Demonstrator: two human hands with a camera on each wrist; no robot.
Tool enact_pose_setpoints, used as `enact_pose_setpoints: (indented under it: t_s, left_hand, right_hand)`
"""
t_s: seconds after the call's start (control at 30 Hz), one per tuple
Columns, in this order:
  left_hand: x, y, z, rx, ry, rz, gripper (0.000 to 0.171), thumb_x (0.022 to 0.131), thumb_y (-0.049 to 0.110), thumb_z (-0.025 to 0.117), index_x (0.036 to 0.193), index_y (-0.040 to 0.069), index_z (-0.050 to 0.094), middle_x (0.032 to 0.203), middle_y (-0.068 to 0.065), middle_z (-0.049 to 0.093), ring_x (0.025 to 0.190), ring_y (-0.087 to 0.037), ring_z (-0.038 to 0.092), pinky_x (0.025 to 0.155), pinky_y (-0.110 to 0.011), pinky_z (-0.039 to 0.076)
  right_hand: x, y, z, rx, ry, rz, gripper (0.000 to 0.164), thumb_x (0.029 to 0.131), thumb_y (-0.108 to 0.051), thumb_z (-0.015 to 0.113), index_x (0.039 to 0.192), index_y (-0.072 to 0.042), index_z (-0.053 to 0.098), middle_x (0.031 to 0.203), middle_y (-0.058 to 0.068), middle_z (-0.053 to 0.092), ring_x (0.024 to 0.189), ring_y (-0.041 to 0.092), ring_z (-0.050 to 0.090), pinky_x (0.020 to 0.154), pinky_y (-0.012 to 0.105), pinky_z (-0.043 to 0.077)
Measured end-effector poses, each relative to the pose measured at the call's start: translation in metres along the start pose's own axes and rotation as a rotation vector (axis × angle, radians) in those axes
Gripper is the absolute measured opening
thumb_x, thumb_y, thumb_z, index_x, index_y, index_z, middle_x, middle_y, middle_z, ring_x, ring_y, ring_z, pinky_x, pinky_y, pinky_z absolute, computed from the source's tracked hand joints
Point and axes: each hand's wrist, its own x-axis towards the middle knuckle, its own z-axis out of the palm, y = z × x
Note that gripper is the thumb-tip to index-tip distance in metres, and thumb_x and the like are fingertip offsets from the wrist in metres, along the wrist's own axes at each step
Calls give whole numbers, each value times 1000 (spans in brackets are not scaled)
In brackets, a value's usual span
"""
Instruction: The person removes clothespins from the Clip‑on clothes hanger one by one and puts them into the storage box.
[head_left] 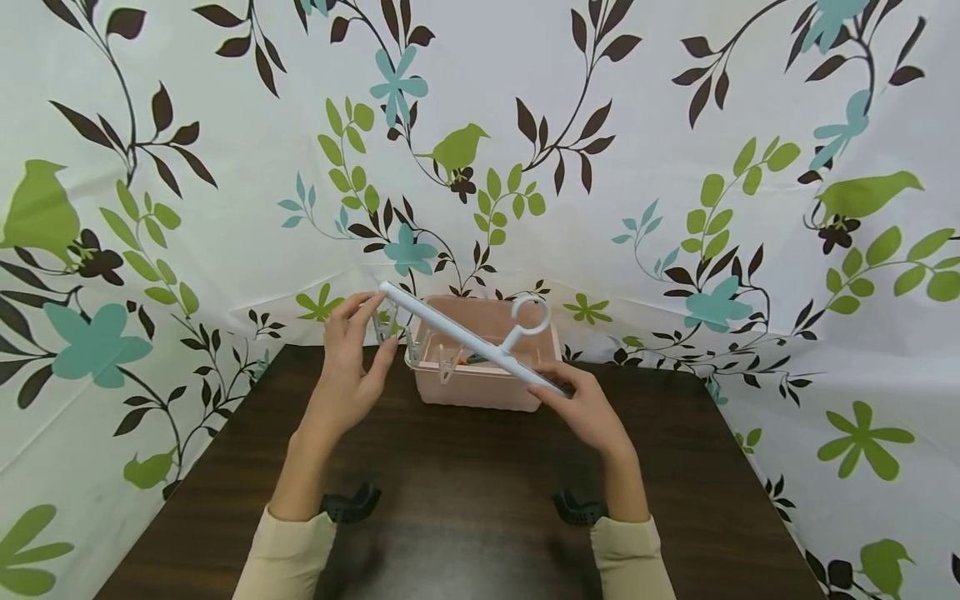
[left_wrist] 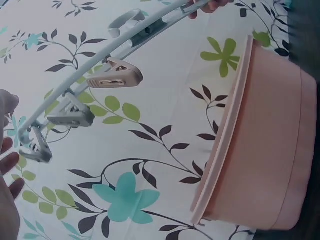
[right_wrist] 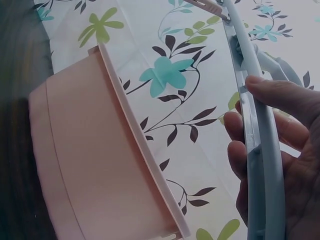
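Note:
A pale blue clip hanger [head_left: 457,332] is held at a slant above the table, its left end higher and its round hook [head_left: 542,315] upward. My right hand [head_left: 581,408] grips the bar near its lower right end, thumb on one side and fingers on the other. Close to the raised end is my left hand [head_left: 348,367], fingers and thumb extended and spread around the end clip. Whether they touch it is unclear. Three clips, an end clip [left_wrist: 37,149], a middle clip [left_wrist: 74,116] and a beige-looking clip [left_wrist: 117,75], hang from the bar.
Behind the hanger, a pink basket [head_left: 480,392] stands at the back of the dark wooden table [head_left: 450,475]. Small coloured things show inside it, partly hidden by the hanger. A white cloth [head_left: 637,100] patterned with leaves, birds and flowers surrounds the table's back and sides.

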Motion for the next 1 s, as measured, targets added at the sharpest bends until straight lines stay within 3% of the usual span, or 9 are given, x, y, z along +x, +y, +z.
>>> enact_pose_setpoints:
  t_s: [0.2, 0.33, 0.37, 0.43, 0.53, 0.67, 0.8, 0.9, 1.0]
  left_hand:
    - [-9, -2, 10, -140, -46, -162, 80, 109, 8, 59, 174, 12, 12, 168, -22, 25, 151, -36, 30, 121, -58, 28]
    - [-14, -1, 13, -224, -109, -291, 81, 113, 16, 55, 175, 20, 1, 177, -17, 13, 162, -37, 20, 126, -65, 22]
    - [-14, -1, 14, -248, -121, -312, 81, 114, 18, 54, 175, 21, 0, 176, -17, 16, 161, -39, 21, 126, -67, 22]
    - [-15, -2, 16, -282, -140, -330, 77, 115, 19, 52, 175, 21, 3, 171, -18, 27, 156, -39, 30, 125, -65, 24]
    - [-16, -4, 19, -305, -148, -317, 71, 115, 16, 50, 174, 18, 11, 153, -17, 49, 140, -31, 47, 120, -46, 34]
    - [-16, -4, 22, -315, -121, -305, 48, 116, 14, 47, 163, 10, 39, 128, -12, 66, 118, -16, 57, 104, -22, 42]
    - [-18, -4, 26, -370, -79, -335, 35, 117, 14, 45, 148, 0, 56, 115, -16, 70, 111, -11, 61, 100, -13, 44]
    - [-19, -5, 29, -453, -52, -367, 37, 117, 13, 43, 148, -5, 55, 122, -20, 67, 116, -10, 62, 104, -12, 46]
    - [-19, -4, 31, -512, -18, -397, 40, 118, 15, 42, 151, -5, 51, 128, -16, 64, 118, -10, 62, 104, -13, 48]
  right_hand:
    - [-2, 1, -3, 5, 13, 5, 29, 104, -27, 75, 132, -18, 74, 113, 8, 77, 91, 21, 64, 80, 32, 54]
    - [-3, 0, -3, 6, 18, 4, 29, 104, -27, 75, 131, -19, 74, 114, 7, 77, 92, 23, 64, 80, 32, 54]
    - [-3, 0, -3, 5, 20, 3, 29, 104, -27, 75, 132, -19, 74, 114, 6, 77, 92, 23, 64, 80, 31, 54]
    - [-3, 0, -3, 4, 22, 0, 30, 104, -27, 75, 132, -19, 74, 115, 6, 77, 94, 24, 65, 81, 31, 54]
    - [-2, -1, -4, -5, 30, -6, 30, 103, -28, 76, 132, -18, 75, 115, 5, 78, 95, 25, 65, 82, 31, 54]
    - [-3, -2, -6, -12, 41, -14, 28, 103, -27, 76, 129, -19, 76, 112, 5, 77, 93, 24, 64, 81, 31, 54]
    - [-5, -2, -7, -3, 36, -12, 27, 103, -25, 77, 129, -18, 76, 110, 6, 77, 93, 22, 65, 81, 30, 55]
    - [-5, -3, -8, 0, 26, -10, 28, 102, -24, 77, 129, -16, 76, 111, 5, 78, 94, 21, 66, 83, 30, 56]
    - [-4, -5, -9, -3, 17, -17, 29, 102, -24, 78, 129, -17, 76, 112, 4, 78, 94, 23, 65, 83, 30, 55]
